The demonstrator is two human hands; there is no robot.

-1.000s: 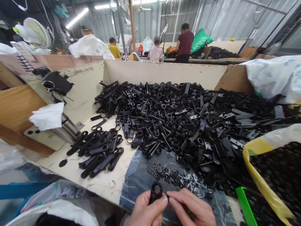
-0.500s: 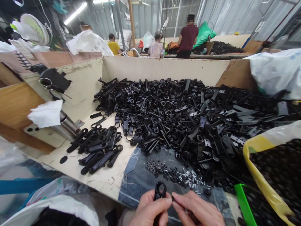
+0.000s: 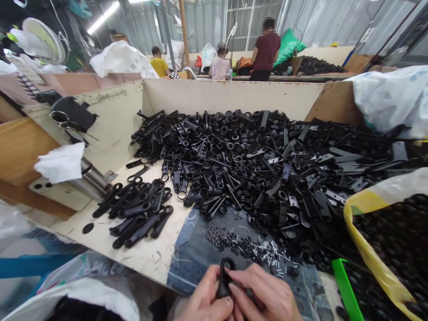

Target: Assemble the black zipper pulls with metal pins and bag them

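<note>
Left hand: pinched the part between thumb and fingers.
Right hand: had closed in from just beside the part to touch it; any pinch between its fingertips was hidden.
Part: held above the denim.

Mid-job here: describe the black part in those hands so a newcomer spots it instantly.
From the big heap of black parts, come nearer to the blue cloth. Over its near side, the left hand grips a black ring-ended part, the right hand against it. Unlike similar parts lying loose, it is held, ring uppermost in view.
</note>
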